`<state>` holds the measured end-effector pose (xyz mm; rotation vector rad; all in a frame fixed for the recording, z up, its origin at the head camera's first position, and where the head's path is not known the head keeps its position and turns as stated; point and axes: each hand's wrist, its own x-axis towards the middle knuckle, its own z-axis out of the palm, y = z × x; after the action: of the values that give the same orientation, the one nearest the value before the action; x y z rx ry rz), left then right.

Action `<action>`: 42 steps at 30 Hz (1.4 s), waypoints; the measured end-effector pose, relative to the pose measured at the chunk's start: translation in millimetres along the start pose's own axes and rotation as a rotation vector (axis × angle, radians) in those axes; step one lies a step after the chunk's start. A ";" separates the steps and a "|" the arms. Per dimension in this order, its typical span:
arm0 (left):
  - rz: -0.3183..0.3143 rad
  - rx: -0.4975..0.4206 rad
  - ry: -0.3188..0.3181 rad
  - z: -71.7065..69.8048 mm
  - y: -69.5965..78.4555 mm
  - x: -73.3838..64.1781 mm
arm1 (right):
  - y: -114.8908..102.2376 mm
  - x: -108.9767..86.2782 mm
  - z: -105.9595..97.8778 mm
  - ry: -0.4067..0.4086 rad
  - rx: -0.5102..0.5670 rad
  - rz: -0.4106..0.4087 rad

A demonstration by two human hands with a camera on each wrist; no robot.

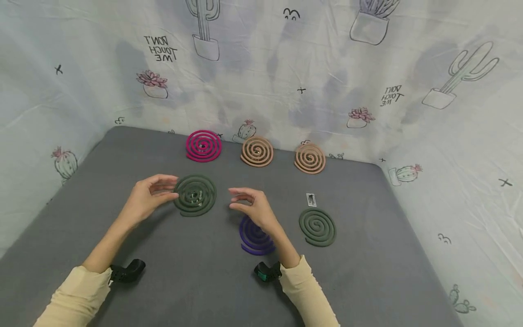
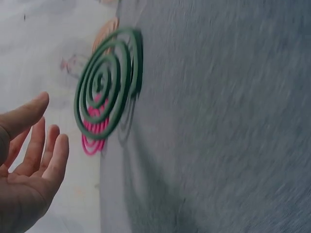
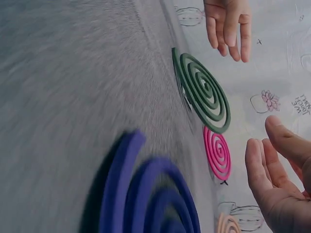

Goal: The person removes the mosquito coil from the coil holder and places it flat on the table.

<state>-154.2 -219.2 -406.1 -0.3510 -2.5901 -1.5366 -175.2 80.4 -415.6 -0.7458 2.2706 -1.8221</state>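
Observation:
A dark green mosquito coil (image 1: pixel 195 180) lies left of the middle, with a small shiny metal piece at its centre. In the left wrist view this green coil (image 2: pixel 125 63) stands raised over the cloth and casts a shadow. My left hand (image 1: pixel 148 195) is at the coil's left edge, fingers loosely bent; the left wrist view shows that hand (image 2: pixel 36 170) holding nothing. To the right of the coil hovers my right hand (image 1: pixel 255 206), fingers parted and empty. Below it is a blue-purple coil (image 1: pixel 256 247), partly hidden by the right hand and wrist.
Along the back edge lie a pink coil (image 1: pixel 203 159) and two tan coils, one in the middle (image 1: pixel 257 164) and one farther right (image 1: pixel 310 171). A second green coil (image 1: pixel 318 243) lies at right, below a small metal stand (image 1: pixel 311 200). Patterned curtains (image 1: pixel 261 68) border the grey table (image 1: pixel 196 281).

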 end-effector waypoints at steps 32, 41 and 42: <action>-0.128 0.138 -0.136 -2.4 -14.0 6.7 | 11.4 42.5 56.5 0.218 -0.028 0.269; -0.142 0.152 -0.119 0.8 -17.6 10.1 | 15.8 44.7 62.5 0.236 -0.086 0.262; -0.140 0.152 -0.114 0.9 -18.0 9.9 | 16.5 45.0 63.3 0.238 -0.097 0.259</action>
<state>-168.3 -225.3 -419.7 -0.2543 -2.8545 -1.3849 -193.6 6.7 -438.7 -0.2380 2.4773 -1.7704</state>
